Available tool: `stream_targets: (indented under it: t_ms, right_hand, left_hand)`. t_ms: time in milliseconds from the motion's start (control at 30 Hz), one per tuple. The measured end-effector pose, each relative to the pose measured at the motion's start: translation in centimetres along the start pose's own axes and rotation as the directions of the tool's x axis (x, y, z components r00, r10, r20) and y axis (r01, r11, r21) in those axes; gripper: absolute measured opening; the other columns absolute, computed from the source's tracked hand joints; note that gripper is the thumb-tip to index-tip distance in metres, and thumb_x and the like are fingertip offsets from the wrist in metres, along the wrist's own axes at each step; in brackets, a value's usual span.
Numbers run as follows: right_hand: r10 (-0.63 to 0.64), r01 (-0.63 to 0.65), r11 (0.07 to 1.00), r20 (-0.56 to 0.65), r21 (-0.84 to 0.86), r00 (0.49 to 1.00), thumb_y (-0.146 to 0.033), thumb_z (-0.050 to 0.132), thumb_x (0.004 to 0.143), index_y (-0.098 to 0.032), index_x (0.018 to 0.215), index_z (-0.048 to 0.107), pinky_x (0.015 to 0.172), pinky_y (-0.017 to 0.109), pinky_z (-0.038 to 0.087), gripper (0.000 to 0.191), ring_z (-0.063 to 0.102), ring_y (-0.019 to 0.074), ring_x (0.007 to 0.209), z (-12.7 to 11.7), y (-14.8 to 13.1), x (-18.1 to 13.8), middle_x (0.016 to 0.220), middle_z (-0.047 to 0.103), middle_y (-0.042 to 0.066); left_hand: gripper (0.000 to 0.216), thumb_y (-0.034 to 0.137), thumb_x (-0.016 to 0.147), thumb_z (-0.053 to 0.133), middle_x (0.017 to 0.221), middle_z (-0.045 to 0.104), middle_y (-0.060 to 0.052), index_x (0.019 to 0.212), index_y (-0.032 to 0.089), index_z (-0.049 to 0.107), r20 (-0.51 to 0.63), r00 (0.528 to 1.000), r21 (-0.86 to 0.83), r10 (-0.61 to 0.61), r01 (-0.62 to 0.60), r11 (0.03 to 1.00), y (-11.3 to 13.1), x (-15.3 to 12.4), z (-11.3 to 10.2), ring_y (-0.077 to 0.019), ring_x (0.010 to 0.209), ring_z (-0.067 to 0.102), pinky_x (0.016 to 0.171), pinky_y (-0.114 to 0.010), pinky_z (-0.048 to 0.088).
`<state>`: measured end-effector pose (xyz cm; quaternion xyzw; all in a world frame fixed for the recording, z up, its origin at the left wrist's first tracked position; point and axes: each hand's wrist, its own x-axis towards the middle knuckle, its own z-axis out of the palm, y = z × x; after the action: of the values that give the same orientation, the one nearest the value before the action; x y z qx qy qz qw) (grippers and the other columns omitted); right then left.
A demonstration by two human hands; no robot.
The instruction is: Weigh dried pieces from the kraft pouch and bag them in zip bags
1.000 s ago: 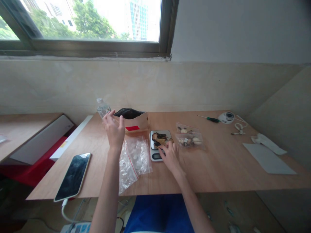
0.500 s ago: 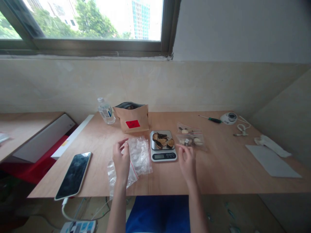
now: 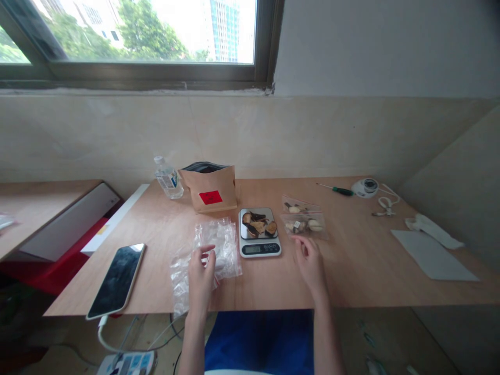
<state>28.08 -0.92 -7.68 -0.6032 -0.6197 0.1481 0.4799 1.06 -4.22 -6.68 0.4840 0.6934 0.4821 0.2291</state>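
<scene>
Wooden desk (image 3: pixel 363 250). Holding nothing in left hand (image 3: pixel 200 276), loosely curled over clear bags (image 3: pixel 219 234); same for right hand (image 3: pixel 311 264), narrowly curled, right of kitchen scale (image 3: pixel 260 250). Seeing brown pieces (image 3: pixel 255 227) on its plate, left of small filled bags (image 3: pixel 305 223). Farther back: open kraft pouch (image 3: pixel 211 183), then bottle (image 3: pixel 167 179).

Bare forearms (image 3: pixel 194 338), bare fingers (image 3: pixel 197 252); blue garment (image 3: pixel 260 338), white edge (image 3: pixel 238 372).

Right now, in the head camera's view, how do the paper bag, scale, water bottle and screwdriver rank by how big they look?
Largest to smallest, as they look:
1. Paper bag
2. Scale, close behind, though nearer the camera
3. Water bottle
4. Screwdriver
</scene>
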Motion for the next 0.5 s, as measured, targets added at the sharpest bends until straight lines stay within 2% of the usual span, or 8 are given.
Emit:
stream_targets:
  t_ms: [167,333,400,500]
  right_hand:
    - [0.005,-0.008,0.999,0.082,0.044,0.997,-0.034,0.039,0.091,-0.018,0.094,0.063,0.076,0.032,0.045,0.030,0.057,0.0209,0.088,0.5,-0.5,-0.2,0.094,0.063,0.009]
    - [-0.002,-0.004,0.998,0.096,0.057,0.995,-0.037,0.038,0.091,-0.019,0.093,0.063,0.076,0.033,0.046,0.030,0.058,0.0214,0.088,0.6,-0.8,-0.2,0.094,0.064,0.009]
    - [0.003,-0.009,0.998,0.103,0.064,0.995,-0.037,0.039,0.091,-0.019,0.093,0.063,0.076,0.032,0.046,0.031,0.059,0.0215,0.089,0.6,-0.9,-0.1,0.095,0.065,0.009]
    - [0.010,-0.019,0.997,0.108,0.077,0.994,-0.038,0.039,0.090,-0.019,0.093,0.063,0.075,0.032,0.047,0.031,0.060,0.0215,0.088,0.5,-0.9,-0.2,0.095,0.065,0.010]
  left_hand:
    - [0.027,0.037,0.083,0.044,0.100,0.062,-0.007,0.095,0.019,0.060,-0.018,1.000,0.052,0.012,-0.011,0.999,-0.3,-0.4,-0.1,-0.0223,0.088,0.058,0.075,-0.037,0.046]
    - [0.030,0.039,0.083,0.043,0.097,0.061,-0.008,0.095,0.018,0.060,-0.007,0.999,0.087,0.047,-0.047,0.995,-0.5,-0.4,0.0,-0.0219,0.082,0.057,0.074,-0.037,0.046]
    - [0.031,0.041,0.082,0.043,0.094,0.060,-0.009,0.095,0.017,0.059,-0.031,0.998,0.159,0.063,-0.057,0.986,-0.8,-0.4,0.0,-0.0232,0.083,0.056,0.075,-0.039,0.046]
    - [0.036,0.043,0.078,0.047,0.086,0.058,-0.010,0.097,0.014,0.056,-0.085,0.995,0.344,0.043,-0.011,0.939,-1.5,-0.6,0.0,-0.0271,0.083,0.056,0.076,-0.043,0.045]
